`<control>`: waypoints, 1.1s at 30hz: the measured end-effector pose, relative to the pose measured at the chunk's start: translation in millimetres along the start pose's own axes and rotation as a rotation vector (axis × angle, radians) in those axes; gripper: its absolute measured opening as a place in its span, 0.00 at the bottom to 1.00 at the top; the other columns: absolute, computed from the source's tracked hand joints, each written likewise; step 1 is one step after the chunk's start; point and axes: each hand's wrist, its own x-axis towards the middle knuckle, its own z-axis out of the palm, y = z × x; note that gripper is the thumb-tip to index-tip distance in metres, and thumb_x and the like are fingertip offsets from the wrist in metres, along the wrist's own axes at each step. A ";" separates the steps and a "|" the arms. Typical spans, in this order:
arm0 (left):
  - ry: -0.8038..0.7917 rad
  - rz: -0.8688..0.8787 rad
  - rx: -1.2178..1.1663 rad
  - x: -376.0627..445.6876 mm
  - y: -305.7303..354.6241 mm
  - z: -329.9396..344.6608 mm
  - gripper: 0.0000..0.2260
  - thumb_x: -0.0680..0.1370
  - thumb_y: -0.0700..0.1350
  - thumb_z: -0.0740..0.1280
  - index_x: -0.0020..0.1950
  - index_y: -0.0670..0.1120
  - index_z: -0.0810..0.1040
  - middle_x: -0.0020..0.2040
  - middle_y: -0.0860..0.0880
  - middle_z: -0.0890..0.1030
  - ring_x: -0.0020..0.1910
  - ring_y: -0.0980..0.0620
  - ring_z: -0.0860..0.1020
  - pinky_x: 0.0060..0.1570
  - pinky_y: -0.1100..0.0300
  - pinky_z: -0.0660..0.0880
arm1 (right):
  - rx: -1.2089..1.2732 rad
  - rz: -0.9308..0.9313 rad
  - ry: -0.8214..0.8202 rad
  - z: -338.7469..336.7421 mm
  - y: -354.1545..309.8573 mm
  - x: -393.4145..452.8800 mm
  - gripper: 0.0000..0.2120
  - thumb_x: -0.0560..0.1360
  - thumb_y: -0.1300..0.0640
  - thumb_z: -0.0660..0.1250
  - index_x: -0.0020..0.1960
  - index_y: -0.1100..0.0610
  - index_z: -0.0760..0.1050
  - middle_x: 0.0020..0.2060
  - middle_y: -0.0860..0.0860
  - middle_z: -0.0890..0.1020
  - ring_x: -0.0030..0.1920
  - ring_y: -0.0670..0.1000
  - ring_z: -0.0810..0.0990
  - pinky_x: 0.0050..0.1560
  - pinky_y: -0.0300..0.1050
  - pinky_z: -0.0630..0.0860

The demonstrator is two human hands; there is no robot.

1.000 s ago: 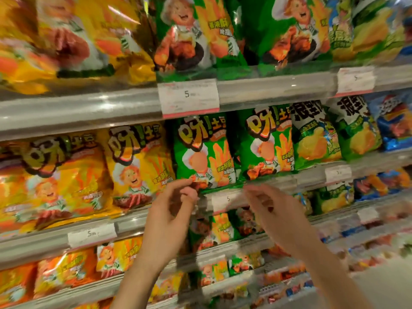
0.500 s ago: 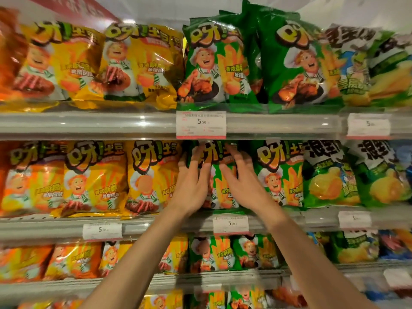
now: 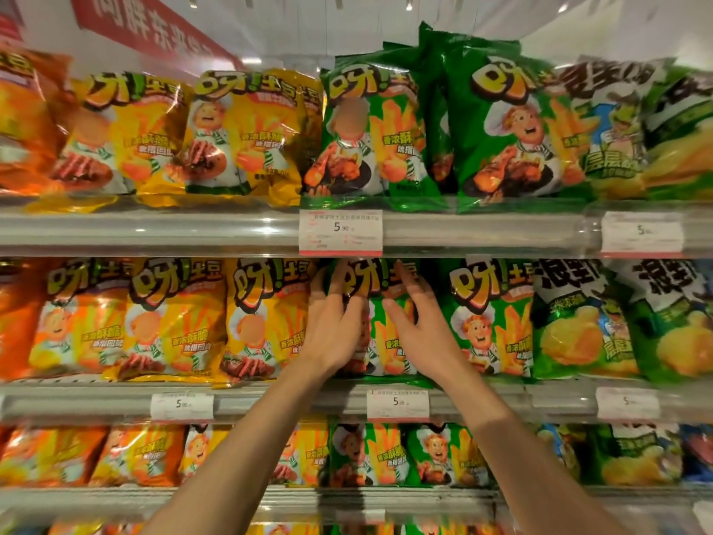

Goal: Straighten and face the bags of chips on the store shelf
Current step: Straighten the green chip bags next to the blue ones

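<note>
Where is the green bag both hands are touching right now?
The green bag sits mid-frame on the second shelf, under the 5.90 price tag, between a yellow bag and another green one, behind the left hand and right hand.

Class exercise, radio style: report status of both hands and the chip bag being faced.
Left hand and right hand flat on green chip bag, no closed grip. Bag upright, middle shelf. Nothing in the way.

Bright, even store light falls from above as you face the shelves, glaring off the glossy chip bags (image 3: 247, 133) and clear shelf rails (image 3: 146, 229). Your wide lens bows the edges; the outer bags and the red banner (image 3: 150, 30) are blurred.
</note>
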 end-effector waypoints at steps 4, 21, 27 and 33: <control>-0.058 -0.058 0.051 2.1 -0.1 -1.7 0.13 0.83 0.42 0.54 0.63 0.47 0.75 0.72 0.43 0.68 0.72 0.43 0.62 0.68 0.50 0.62 | 0.010 0.008 0.004 1.7 -2.2 -1.2 0.27 0.81 0.44 0.60 0.77 0.35 0.54 0.78 0.46 0.57 0.77 0.48 0.57 0.69 0.40 0.58; -0.121 -0.233 -0.339 1.9 -16.2 1.9 0.29 0.84 0.59 0.55 0.81 0.48 0.51 0.63 0.50 0.71 0.60 0.52 0.70 0.58 0.57 0.66 | 0.137 0.383 -0.017 11.5 -8.1 9.2 0.35 0.78 0.35 0.56 0.79 0.52 0.55 0.74 0.53 0.68 0.73 0.56 0.66 0.69 0.51 0.64; -0.049 -0.161 -0.250 -1.6 -14.8 1.9 0.30 0.84 0.59 0.54 0.81 0.48 0.49 0.58 0.54 0.73 0.50 0.56 0.74 0.47 0.62 0.73 | 0.112 0.336 0.060 18.1 -10.4 6.6 0.30 0.80 0.41 0.56 0.77 0.54 0.58 0.72 0.55 0.70 0.70 0.56 0.69 0.62 0.46 0.65; 0.061 -0.084 -0.110 1.8 -19.3 9.9 0.29 0.81 0.65 0.53 0.79 0.66 0.43 0.74 0.41 0.67 0.63 0.38 0.75 0.58 0.46 0.77 | 0.051 0.317 0.143 21.6 -11.9 7.4 0.35 0.80 0.36 0.54 0.80 0.50 0.46 0.75 0.56 0.67 0.71 0.60 0.69 0.67 0.50 0.66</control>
